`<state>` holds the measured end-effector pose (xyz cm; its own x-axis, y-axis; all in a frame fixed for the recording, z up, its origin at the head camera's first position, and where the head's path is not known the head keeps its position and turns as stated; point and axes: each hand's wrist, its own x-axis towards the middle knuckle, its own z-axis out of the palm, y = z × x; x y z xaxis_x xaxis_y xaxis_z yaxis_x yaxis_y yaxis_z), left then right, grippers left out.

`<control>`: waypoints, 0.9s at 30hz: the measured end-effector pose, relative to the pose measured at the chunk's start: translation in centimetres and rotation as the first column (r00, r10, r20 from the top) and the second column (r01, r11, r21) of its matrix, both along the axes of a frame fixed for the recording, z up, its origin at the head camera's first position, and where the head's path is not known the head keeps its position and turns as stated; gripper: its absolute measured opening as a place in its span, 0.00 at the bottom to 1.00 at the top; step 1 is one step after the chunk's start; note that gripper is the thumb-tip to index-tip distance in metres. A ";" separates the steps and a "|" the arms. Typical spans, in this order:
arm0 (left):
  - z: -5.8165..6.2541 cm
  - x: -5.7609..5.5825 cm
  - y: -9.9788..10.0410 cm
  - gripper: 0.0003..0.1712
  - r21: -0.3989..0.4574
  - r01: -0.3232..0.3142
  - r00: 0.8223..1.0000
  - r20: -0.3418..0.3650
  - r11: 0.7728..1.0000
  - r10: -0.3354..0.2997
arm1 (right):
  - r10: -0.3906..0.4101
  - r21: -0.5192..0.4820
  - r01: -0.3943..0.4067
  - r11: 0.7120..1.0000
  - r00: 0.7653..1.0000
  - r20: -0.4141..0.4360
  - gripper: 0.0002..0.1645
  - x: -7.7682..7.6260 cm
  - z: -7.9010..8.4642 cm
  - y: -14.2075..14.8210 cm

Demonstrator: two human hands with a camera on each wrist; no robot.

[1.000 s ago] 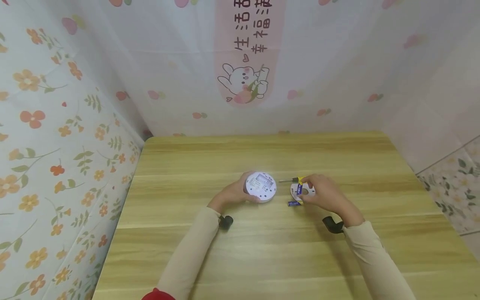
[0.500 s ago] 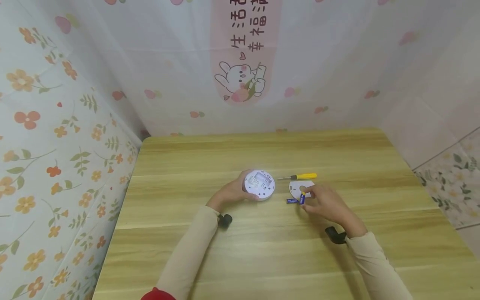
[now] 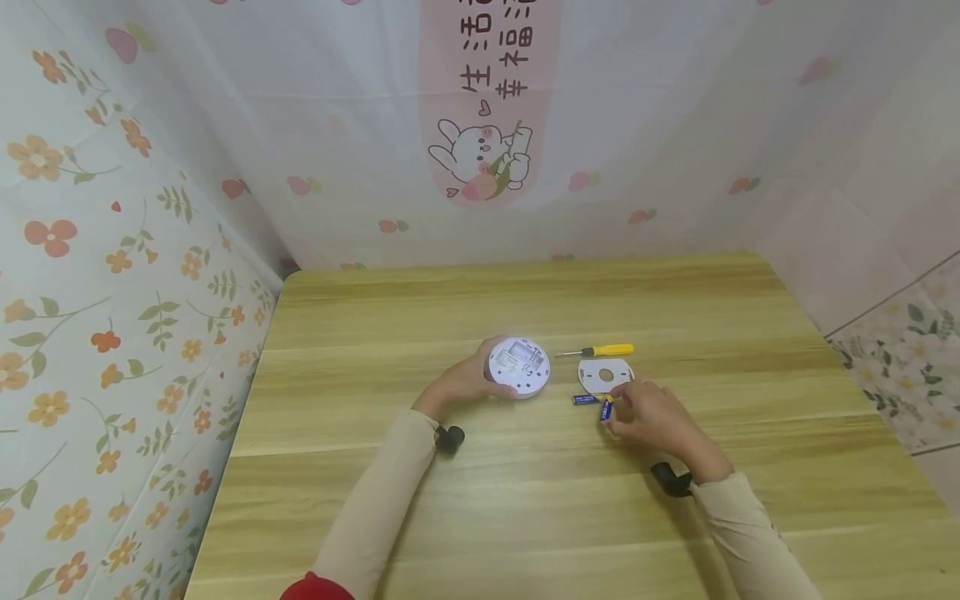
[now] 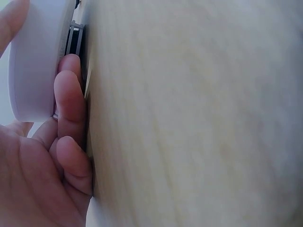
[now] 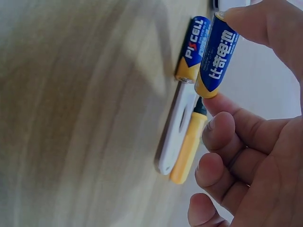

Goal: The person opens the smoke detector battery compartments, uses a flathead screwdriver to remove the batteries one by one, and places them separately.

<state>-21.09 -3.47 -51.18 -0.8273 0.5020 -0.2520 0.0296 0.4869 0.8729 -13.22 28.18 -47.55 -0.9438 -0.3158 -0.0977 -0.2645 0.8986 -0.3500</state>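
A round white device that looks like a smoke detector [image 3: 519,367] shows its open battery compartment in the head view. My left hand [image 3: 467,382] grips it by its left rim. In the left wrist view, fingers curl beneath the white casing [image 4: 35,61], close to the tabletop. My right hand [image 3: 654,414] pinches a blue and yellow battery [image 5: 217,56] by its two ends, between thumb and index finger. A second battery [image 5: 193,47] lies on the table just beside it. Right behind these sits a flat white mounting plate [image 3: 592,377] with a central hole.
Behind the plate lies a screwdriver [image 3: 613,350] with a yellow handle, its tip pointing left towards the device. Everything rests on a wood-grain table [image 3: 480,500]. Printed curtains [image 3: 337,125] hang along its back and left sides.
My right hand has drawn the battery back from over the mounting plate, towards the near side, uncovering the screwdriver and plate. The left hand still holds the device in about the same spot.
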 end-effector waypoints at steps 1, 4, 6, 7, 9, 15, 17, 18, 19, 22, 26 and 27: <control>0.0 0.0 0.0 0.60 -0.001 0.000 1.000 -0.002 1.000 0.000 | -0.001 0.008 0.001 1.000 1.000 0.000 0.27 0.1 -0.1 0.0; 0.1 0.0 0.0 0.60 0.003 0.005 1.000 -0.004 1.000 -0.005 | 0.000 0.027 0.000 1.000 1.000 0.000 0.28 0.2 -0.2 -0.1; 0.1 0.0 0.0 0.61 0.009 0.010 1.000 -0.006 1.000 -0.010 | 0.000 0.041 0.000 0.999 1.000 -0.002 0.28 0.4 -0.2 -0.1; 0.1 0.0 0.0 0.61 0.012 0.011 1.000 -0.005 1.000 -0.011 | -0.002 0.047 0.002 0.999 1.000 -0.004 0.27 0.4 -0.3 -0.2; 0.1 0.0 0.0 0.61 0.016 0.012 1.000 -0.003 1.000 -0.012 | -0.004 0.052 0.004 0.999 1.000 -0.005 0.27 0.5 -0.3 -0.3; 0.0 -0.1 0.0 0.61 0.011 0.007 1.000 0.005 1.000 -0.007 | -0.032 0.057 0.031 0.998 0.999 0.010 0.26 0.6 -0.4 -0.7; -0.1 -0.1 0.0 0.61 0.007 0.006 1.000 0.006 1.000 -0.006 | -0.038 0.066 0.036 0.997 0.999 0.024 0.26 0.6 -0.4 -0.8; -0.1 -0.1 0.0 0.61 0.006 0.006 1.000 0.007 1.000 -0.006 | -0.040 0.069 0.038 0.997 0.999 0.031 0.26 0.6 -0.4 -0.9; -0.1 0.0 0.0 0.61 0.004 0.006 1.000 0.008 1.000 -0.006 | -0.041 0.070 0.039 0.997 0.998 0.037 0.26 0.6 -0.4 -1.0; -0.1 0.0 0.0 0.61 0.007 0.007 1.000 0.008 1.000 -0.007 | -0.048 0.076 0.044 0.996 0.998 0.040 0.26 0.6 -0.4 -1.1; -0.1 0.0 0.0 0.61 0.007 0.011 1.000 0.001 1.000 -0.011 | -0.056 0.086 0.052 0.995 0.998 0.036 0.25 0.6 -0.7 -1.2; -0.1 0.0 0.0 0.61 0.005 0.012 1.000 -0.001 1.000 -0.012 | -0.058 0.086 0.054 0.995 0.998 0.038 0.25 0.5 -0.8 -1.2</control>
